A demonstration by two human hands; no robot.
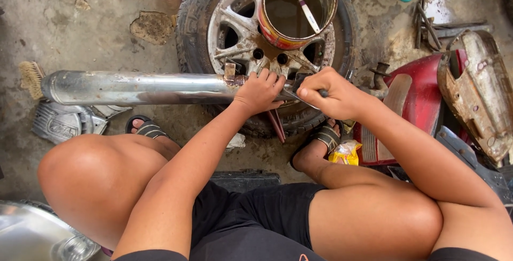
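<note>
A long silver exhaust pipe point(133, 87) lies across a car wheel point(197, 20) on the concrete floor. My left hand point(259, 91) grips the pipe near its rusty bracket end. Just to its right, my right hand point(331, 92) is closed on a thin metal tool point(291, 95) whose tip rests against the pipe end. A rusty round can point(278, 33) holding murky liquid and a white stick stands on the wheel's hub, just above both hands.
A brush point(30, 77) lies at the pipe's left end above a grey engine cover point(61, 124). Red and rusty motorcycle parts point(470, 84) pile at the right. A yellow packet point(346, 152) sits by my right foot. A chrome part point(32, 234) fills the bottom left.
</note>
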